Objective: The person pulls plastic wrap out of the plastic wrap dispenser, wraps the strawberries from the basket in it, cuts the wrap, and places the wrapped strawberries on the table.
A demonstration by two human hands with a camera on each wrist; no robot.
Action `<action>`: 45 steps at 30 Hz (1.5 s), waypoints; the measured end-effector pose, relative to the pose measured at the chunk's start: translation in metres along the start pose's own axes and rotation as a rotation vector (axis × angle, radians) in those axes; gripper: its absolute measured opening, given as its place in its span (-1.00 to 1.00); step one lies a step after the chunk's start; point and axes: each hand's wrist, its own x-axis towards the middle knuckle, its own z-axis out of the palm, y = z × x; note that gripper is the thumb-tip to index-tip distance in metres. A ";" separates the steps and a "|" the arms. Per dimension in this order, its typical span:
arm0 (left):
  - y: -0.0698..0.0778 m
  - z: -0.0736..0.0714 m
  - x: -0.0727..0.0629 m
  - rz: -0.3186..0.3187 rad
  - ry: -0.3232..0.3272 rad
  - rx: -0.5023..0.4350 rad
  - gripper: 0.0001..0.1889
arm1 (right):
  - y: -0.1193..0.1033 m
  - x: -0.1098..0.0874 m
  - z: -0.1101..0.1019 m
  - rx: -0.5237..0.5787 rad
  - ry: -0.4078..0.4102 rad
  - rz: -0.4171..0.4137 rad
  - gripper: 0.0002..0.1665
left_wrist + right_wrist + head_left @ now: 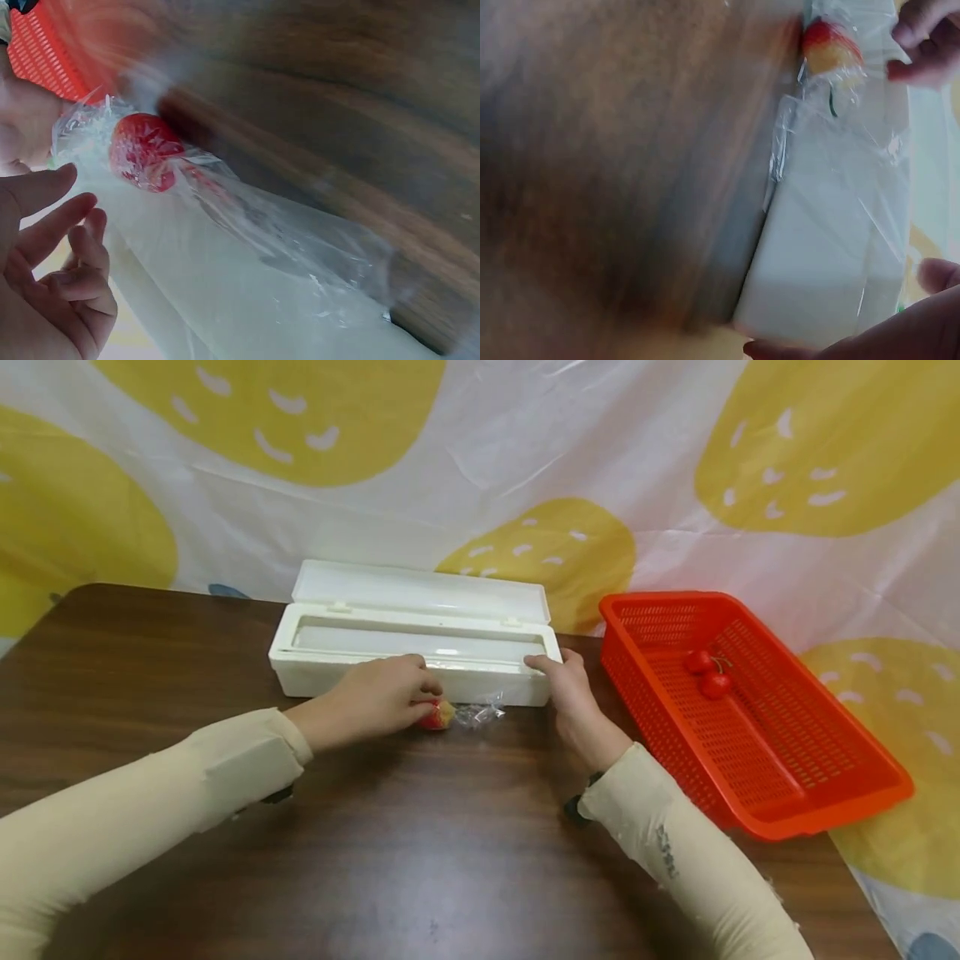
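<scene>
A long white cling film box (405,681) stands on the table, its lid (420,589) raised and a white roll (412,641) visible inside. Hanging against its front is a red and yellow fruit (142,154) in clear film (300,240); a thin green stem shows in the right wrist view. My left hand (375,697) is just over the fruit in the head view, while in the left wrist view its loosely bent fingers (90,255) are apart from it. My right hand (577,710) holds the box's right end, with the thumb on top and fingers round the side.
A red plastic basket (675,743) stands at the right, close to my right forearm, with two red cherries (717,684) inside. Behind the brown table (420,860) hangs a white cloth (510,460) with yellow shapes.
</scene>
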 end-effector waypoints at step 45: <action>0.071 0.003 0.132 0.088 -0.029 -0.079 -0.68 | 0.002 -0.005 -0.006 0.042 -0.096 0.039 -0.48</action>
